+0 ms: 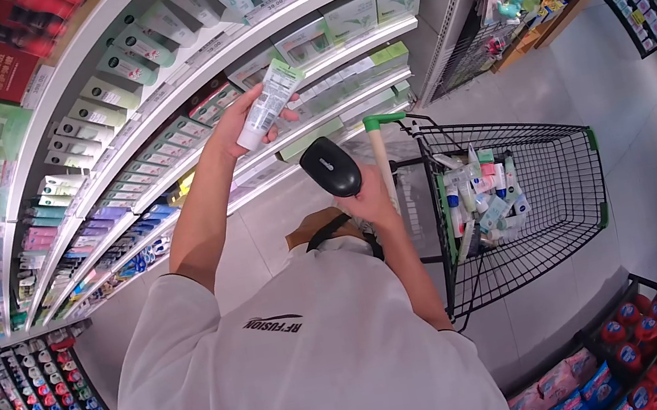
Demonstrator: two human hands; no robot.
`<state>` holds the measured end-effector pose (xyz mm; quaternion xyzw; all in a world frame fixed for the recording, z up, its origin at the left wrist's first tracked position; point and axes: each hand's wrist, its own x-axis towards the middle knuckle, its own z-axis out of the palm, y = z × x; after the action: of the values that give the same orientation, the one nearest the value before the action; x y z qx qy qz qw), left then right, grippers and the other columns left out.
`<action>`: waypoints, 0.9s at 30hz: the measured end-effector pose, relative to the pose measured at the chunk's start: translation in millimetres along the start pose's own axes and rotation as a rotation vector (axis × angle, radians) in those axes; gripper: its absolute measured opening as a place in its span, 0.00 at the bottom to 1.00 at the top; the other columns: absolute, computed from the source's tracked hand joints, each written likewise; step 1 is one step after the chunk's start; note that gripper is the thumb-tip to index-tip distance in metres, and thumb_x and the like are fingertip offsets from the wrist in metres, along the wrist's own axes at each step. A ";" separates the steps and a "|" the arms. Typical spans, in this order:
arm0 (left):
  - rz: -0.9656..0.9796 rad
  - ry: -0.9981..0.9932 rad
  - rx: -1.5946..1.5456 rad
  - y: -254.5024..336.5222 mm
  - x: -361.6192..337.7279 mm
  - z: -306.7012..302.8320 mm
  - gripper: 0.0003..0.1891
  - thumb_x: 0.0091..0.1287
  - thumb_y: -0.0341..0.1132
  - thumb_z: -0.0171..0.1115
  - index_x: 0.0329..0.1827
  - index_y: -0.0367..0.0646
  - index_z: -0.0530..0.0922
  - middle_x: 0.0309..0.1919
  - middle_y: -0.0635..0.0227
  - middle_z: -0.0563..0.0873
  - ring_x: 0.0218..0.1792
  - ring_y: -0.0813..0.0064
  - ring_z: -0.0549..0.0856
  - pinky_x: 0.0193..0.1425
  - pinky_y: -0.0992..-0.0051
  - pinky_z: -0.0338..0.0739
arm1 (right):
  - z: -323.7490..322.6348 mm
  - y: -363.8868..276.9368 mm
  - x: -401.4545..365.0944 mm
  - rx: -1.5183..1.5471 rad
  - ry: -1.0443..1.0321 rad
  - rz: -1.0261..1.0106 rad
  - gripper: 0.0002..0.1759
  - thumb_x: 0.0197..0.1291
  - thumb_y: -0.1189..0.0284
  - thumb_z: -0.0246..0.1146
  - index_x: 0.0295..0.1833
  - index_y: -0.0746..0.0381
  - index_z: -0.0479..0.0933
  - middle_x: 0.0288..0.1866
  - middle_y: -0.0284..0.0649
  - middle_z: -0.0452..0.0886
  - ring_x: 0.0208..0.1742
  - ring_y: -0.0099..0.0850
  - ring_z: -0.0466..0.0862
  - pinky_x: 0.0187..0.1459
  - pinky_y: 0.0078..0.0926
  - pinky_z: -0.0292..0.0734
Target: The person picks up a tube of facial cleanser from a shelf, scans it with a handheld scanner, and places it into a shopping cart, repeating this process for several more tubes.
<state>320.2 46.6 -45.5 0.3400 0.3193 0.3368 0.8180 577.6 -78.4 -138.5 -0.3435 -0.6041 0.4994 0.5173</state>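
A white and green tube (pixel 270 103) lies across my left hand (pixel 239 126), its fingers wrapped round it in front of the shelves. My right hand (pixel 368 198) grips a black handheld scanner (pixel 330 168), whose rounded head is just below and to the right of the tube. The two items are apart. To the right of my right hand stands a black wire shopping cart (pixel 547 135) with a green handle, holding several tubes and bottles (pixel 488 196) at its near end.
Curved white shelves (pixel 231 39) with tubes and boxes rise ahead and to the left. A rack of toys (pixel 516 0) hangs at the upper right. Product displays (pixel 54 407) stand at the lower left, and red containers (pixel 644 326) at the lower right.
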 end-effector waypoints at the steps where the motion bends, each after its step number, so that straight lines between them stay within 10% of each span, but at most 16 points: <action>1: 0.002 0.048 -0.006 -3.2 1.1 1.4 0.30 0.81 0.52 0.41 0.73 0.35 0.66 0.47 0.43 0.87 0.22 0.69 0.87 0.21 0.77 0.83 | 0.0 -8.6 1.7 -0.131 0.014 -0.020 0.15 0.48 0.73 0.69 0.44 0.64 0.81 0.30 0.46 0.83 0.30 0.44 0.85 0.35 0.33 0.77; 12: -0.028 0.336 0.417 -48.6 37.1 19.6 0.20 0.72 0.36 0.57 0.64 0.39 0.71 0.45 0.60 0.88 0.26 0.77 0.82 0.29 0.77 0.78 | 3.1 -6.6 -5.4 -0.380 0.177 -0.130 0.14 0.44 0.70 0.72 0.37 0.63 0.80 0.29 0.48 0.81 0.31 0.52 0.83 0.33 0.43 0.77; 16: 0.222 0.332 0.200 -82.9 56.3 40.9 0.40 0.47 0.28 0.52 0.72 0.42 0.63 0.51 0.54 0.83 0.27 0.69 0.82 0.30 0.72 0.81 | -7.9 -3.7 -12.8 -0.286 0.393 -0.271 0.18 0.39 0.71 0.73 0.38 0.65 0.80 0.28 0.47 0.79 0.29 0.51 0.81 0.31 0.42 0.75; 23: 0.136 0.194 0.214 -103.7 112.4 109.5 0.28 0.66 0.30 0.54 0.71 0.41 0.64 0.55 0.51 0.84 0.33 0.70 0.86 0.33 0.72 0.82 | 8.0 17.1 -21.5 -0.060 0.662 -0.204 0.16 0.52 0.76 0.73 0.47 0.66 0.80 0.36 0.40 0.84 0.33 0.36 0.84 0.37 0.31 0.79; 27: 0.051 0.051 0.298 -139.6 151.0 126.7 0.13 0.72 0.35 0.58 0.55 0.39 0.75 0.39 0.61 0.90 0.28 0.79 0.83 0.33 0.80 0.77 | 4.7 43.3 -31.6 0.368 0.803 0.003 0.14 0.58 0.76 0.74 0.48 0.68 0.82 0.42 0.38 0.87 0.39 0.23 0.85 0.44 0.25 0.80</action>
<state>547.9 43.7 -125.9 0.4569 0.3778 0.3146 0.7413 575.9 -97.5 -188.8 -0.4133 -0.2557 0.4267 0.7628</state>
